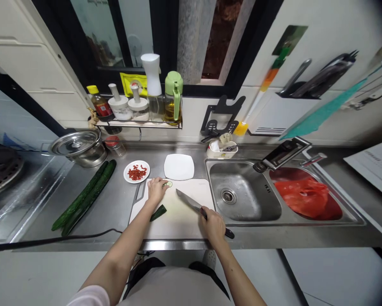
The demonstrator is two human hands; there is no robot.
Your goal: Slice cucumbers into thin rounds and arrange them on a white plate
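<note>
My right hand (213, 224) is wrapped round the dark handle of a kitchen knife (188, 199), its blade angled up and left over the white cutting board (184, 227). Near the board's upper left, the fingers of my left hand (156, 189) close on a cucumber piece (169, 184) with its pale cut face showing. How long that piece is I cannot tell, as the fingers cover part of it. A short dark-green cucumber end (158, 213) lies on the board beside my left forearm. The blade is apart from both pieces.
Two whole cucumbers (89, 195) lie at left. Behind the board stand a plate of chopped red bits (126, 173) and a white plate (179, 166). At right is a sink (244, 187); a red bag (302, 197) fills its second basin. A black cable (66, 239) crosses the counter's front.
</note>
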